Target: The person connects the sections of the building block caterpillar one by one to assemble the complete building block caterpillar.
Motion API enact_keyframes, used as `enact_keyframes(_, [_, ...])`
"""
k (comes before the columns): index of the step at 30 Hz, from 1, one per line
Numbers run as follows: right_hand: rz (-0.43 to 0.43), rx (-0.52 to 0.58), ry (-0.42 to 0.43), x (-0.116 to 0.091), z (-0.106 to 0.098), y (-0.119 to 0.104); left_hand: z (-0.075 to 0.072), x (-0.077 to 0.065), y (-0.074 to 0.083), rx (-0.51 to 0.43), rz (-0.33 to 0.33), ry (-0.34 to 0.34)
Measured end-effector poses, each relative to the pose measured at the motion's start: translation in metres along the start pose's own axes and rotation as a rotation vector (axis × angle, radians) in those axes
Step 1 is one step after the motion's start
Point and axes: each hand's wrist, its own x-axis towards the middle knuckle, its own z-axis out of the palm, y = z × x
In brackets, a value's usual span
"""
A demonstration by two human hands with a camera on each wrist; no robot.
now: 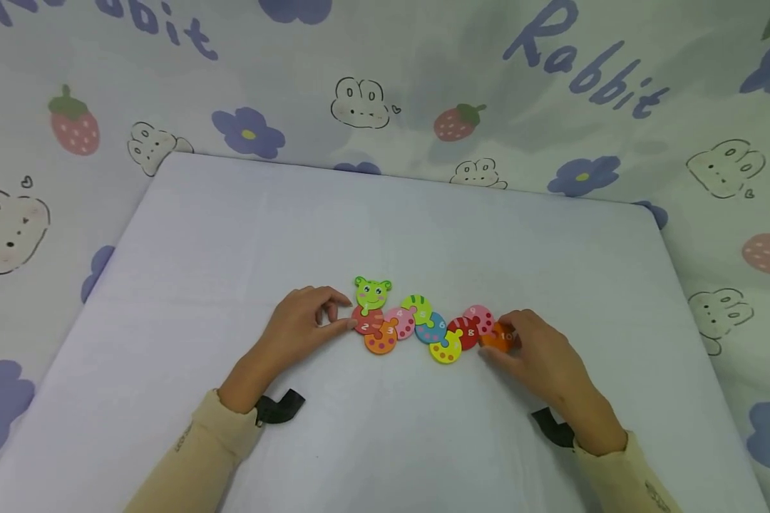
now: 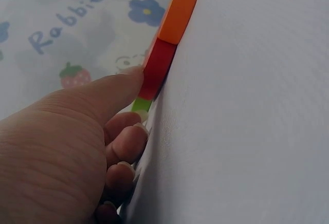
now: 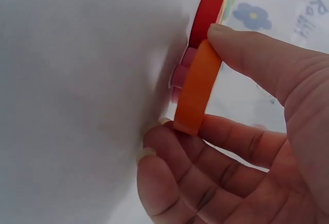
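Observation:
A wooden caterpillar puzzle of numbered round pieces zigzags across the white table, with a smiling green head piece (image 1: 371, 293) at its left end. My left hand (image 1: 304, 320) is beside that end; its thumb touches the edge of the red number 2 piece (image 2: 157, 70), and its other fingers bend loosely next to it. At the other end my right hand (image 1: 539, 353) pinches the orange number 10 piece (image 3: 198, 88) between thumb and fingers. This piece lies against the pink number 9 piece (image 1: 478, 319) and appears slightly tilted in the right wrist view.
Between the ends run a yellow piece (image 1: 445, 349), a blue piece (image 1: 430, 328) and several others. The white table (image 1: 385, 442) extends on all sides, backed by a cloth (image 1: 398, 64) printed with rabbits, flowers and strawberries. Black wrist mounts (image 1: 281, 407) stick out by both sleeves.

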Motion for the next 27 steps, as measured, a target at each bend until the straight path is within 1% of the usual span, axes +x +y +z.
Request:
enact_keyframes(2, [0.006,-0.003,0.002,-0.0006,0.0019,-0.0002,-0.0012,-0.0013,-0.0001,0.005,-0.012,-0.001])
enact_keyframes(8, [-0.017,0.006,0.009,0.0006,0.0064,-0.0007,-0.0048,-0.0049,-0.0001,0.012,-0.050,-0.008])
enact_keyframes(11, [-0.010,0.009,0.005,0.0008,0.0066,-0.0011,-0.0046,-0.0056,-0.0003,0.013,-0.047,-0.009])
enact_keyframes(17, [0.047,-0.018,0.002,-0.0031,0.0074,0.0010,-0.0026,-0.0028,0.0016,0.011,-0.020,-0.009])
enact_keyframes(22, [0.047,-0.026,0.020,-0.0029,0.0092,0.0032,-0.0036,-0.0018,0.0030,0.016,-0.032,-0.014])
enact_keyframes(27, [0.041,-0.023,0.019,-0.0011,0.0102,0.0035,-0.0039,-0.0020,0.0016,0.020,-0.033,-0.011])
